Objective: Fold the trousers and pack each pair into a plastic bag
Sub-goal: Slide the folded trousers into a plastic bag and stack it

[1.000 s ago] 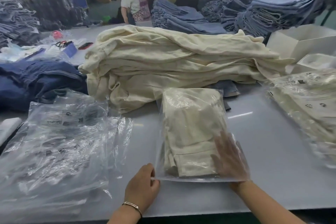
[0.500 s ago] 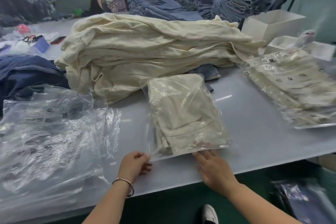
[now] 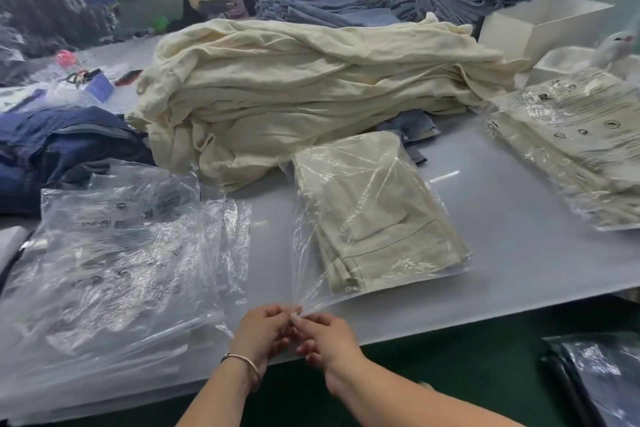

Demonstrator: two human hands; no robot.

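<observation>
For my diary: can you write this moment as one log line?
step: closing bag | both hands pinch clear plastic bag corner | folded cream trousers inside | on grey table

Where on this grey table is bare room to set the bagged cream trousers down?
Bare grey table lies between the bagged cream trousers and the stack of packed bags at right. A narrower strip runs beside the empty clear plastic bags. Behind, the loose cream trousers heap crowds everything.
</observation>
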